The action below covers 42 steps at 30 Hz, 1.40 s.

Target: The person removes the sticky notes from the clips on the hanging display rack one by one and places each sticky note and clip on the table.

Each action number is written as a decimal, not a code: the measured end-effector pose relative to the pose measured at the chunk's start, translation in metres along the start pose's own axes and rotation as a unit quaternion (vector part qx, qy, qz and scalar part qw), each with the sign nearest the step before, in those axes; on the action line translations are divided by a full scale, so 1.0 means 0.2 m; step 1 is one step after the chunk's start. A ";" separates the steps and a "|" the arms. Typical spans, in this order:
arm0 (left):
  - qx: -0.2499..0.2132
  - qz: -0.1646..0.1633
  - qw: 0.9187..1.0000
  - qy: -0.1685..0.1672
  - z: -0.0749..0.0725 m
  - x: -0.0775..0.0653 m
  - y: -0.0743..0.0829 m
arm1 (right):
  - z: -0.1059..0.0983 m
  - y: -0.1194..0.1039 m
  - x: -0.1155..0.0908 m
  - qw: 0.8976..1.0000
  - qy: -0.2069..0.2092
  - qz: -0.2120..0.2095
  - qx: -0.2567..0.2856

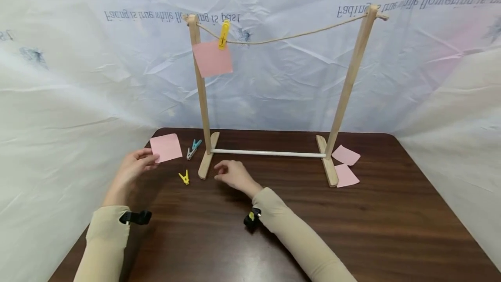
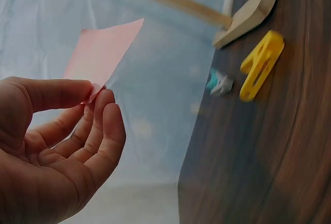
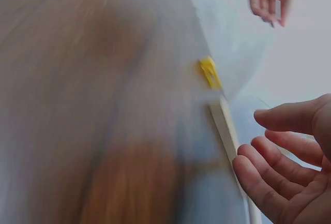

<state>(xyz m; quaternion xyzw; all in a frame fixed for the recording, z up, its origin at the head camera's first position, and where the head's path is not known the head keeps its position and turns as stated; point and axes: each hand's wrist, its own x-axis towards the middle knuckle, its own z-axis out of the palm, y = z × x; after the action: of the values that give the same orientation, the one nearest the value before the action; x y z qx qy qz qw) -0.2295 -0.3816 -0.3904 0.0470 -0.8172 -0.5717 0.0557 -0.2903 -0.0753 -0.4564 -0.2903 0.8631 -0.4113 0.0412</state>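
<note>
My left hand pinches a pink paper square by its lower left corner, thumb against fingers, above the table's left side. In the left wrist view the paper stands up from the fingertips. My right hand holds nothing; its fingers are loosely bent, just right of the wooden stand's left foot. Between the hands lie a yellow clothespin, a white clothespin and a blue clothespin. Another yellow clothespin fastens a pink paper square to the string.
The string hangs between two wooden posts, joined low down by a white rod. Beside the right foot lie two pink papers. Behind the dark wooden table hangs a pale printed sheet.
</note>
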 end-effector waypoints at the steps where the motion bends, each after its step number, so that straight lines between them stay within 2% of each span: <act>1: 0.012 0.002 1.000 -0.003 0.02 0.00 0.01 | -0.04 0.02 -0.03 1.000 0.003 0.003 0.007; 4: 0.032 0.009 0.999 -0.012 0.10 0.00 0.02 | -0.17 0.09 -0.13 0.999 0.019 0.008 0.027; 7: 0.032 0.015 0.999 -0.025 0.20 0.00 0.03 | -0.31 0.16 -0.22 0.998 0.053 0.015 0.037; 13: 0.022 0.012 0.998 -0.060 0.45 0.02 0.10 | -0.63 0.29 -0.40 0.991 0.115 0.039 0.053; 16: 0.022 0.016 0.996 -0.087 0.58 0.04 0.14 | -0.78 0.36 -0.50 0.986 0.144 0.036 0.071; 24: 0.020 0.048 0.985 -0.167 1.00 0.05 0.29 | -1.16 0.47 -0.76 0.963 0.225 0.075 0.128; 30: 0.009 0.063 0.977 -0.205 1.34 0.04 0.38 | -1.37 0.54 -0.91 0.938 0.295 0.103 0.154; 33: 0.007 0.065 0.971 -0.229 1.49 0.05 0.42 | -1.44 0.58 -0.96 0.927 0.321 0.113 0.160; 35: 0.004 0.068 0.966 -0.249 1.60 0.05 0.44 | -1.49 0.60 -0.99 0.923 0.331 0.120 0.155; 42: 0.037 0.104 0.939 -0.324 1.96 -0.02 0.50 | -1.60 0.66 -1.09 0.911 0.344 0.141 0.175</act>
<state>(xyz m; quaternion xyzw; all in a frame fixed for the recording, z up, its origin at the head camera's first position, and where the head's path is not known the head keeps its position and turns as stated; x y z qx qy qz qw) -0.2845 0.0168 -0.4295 -0.2244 -0.8116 -0.5166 -0.1548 -0.2716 0.3258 -0.3792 0.0062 0.7700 -0.6199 -0.1508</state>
